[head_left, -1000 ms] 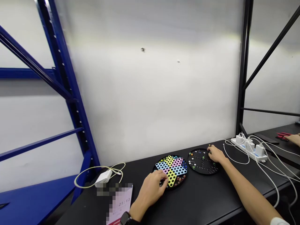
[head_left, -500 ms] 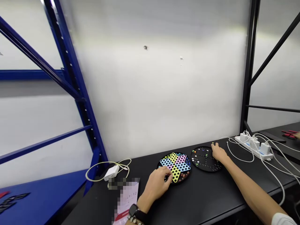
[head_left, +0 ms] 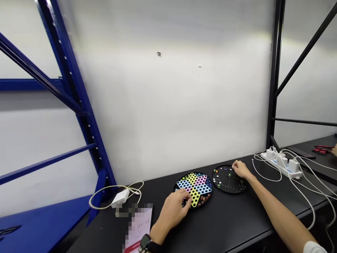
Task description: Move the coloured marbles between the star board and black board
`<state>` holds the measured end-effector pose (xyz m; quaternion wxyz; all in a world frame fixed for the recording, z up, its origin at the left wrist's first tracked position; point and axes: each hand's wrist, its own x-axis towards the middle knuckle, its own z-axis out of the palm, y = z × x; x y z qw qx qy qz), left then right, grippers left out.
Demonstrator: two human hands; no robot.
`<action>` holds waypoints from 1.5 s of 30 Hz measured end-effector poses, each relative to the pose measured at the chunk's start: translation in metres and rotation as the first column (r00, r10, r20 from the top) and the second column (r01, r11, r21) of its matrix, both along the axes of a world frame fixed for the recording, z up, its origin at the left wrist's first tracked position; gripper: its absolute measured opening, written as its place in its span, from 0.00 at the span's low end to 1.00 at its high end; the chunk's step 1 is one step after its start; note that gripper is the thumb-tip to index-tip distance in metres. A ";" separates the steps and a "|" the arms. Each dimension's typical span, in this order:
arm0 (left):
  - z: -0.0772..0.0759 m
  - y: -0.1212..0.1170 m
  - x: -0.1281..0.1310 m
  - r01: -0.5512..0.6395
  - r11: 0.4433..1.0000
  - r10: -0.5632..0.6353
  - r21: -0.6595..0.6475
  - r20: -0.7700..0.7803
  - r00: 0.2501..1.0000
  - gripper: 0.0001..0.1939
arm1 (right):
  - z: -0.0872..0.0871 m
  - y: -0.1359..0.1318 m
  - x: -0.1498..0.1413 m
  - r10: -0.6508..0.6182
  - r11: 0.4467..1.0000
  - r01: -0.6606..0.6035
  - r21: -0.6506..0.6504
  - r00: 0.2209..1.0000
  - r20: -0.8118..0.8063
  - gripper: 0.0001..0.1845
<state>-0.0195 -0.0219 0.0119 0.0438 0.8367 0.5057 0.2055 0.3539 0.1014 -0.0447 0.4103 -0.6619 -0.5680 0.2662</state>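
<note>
A Chinese checkers board point(head_left: 195, 189), round and black with a pink, yellow and blue star of holes, lies on the black table. Marbles of several colours sit around the star inside its rim. My left hand point(head_left: 173, 207) is at the board's near left edge, fingers curled and thumb tip close to the index finger; anything between them is hidden. To the right lies a black round tray point(head_left: 229, 184) with scattered marbles in it. Over its back right rim my right hand point(head_left: 240, 169) has its fingertips pinched together, and I cannot make out what they hold.
A phone point(head_left: 139, 225) lies left of my left forearm, near a white charger point(head_left: 120, 198) with a looped cable. At the right is a white power strip point(head_left: 281, 164) with plugs and trailing cables. A small yellow object point(head_left: 236, 161) is just behind my right fingertips.
My right hand has moved slightly left along the tray's back rim, and its fingers have drawn together. The left hand stays at the board's edge. The whole view has shifted a little.
</note>
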 end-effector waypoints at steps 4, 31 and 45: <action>0.000 0.000 -0.001 0.004 1.000 -0.004 0.004 0.008 1.000 0.11 | 0.010 -0.001 0.008 0.049 0.999 -0.032 0.038 0.597 -0.800 0.04; 0.002 0.000 -0.004 0.007 1.000 -0.006 -0.011 0.045 0.999 0.11 | 0.030 -0.031 0.013 0.105 0.989 -0.150 -0.012 0.747 -0.656 0.13; 0.003 -0.002 -0.002 0.060 0.997 -0.056 -0.049 0.066 0.996 0.11 | 0.007 -0.069 0.014 0.237 0.971 -0.199 -0.130 0.851 0.468 0.06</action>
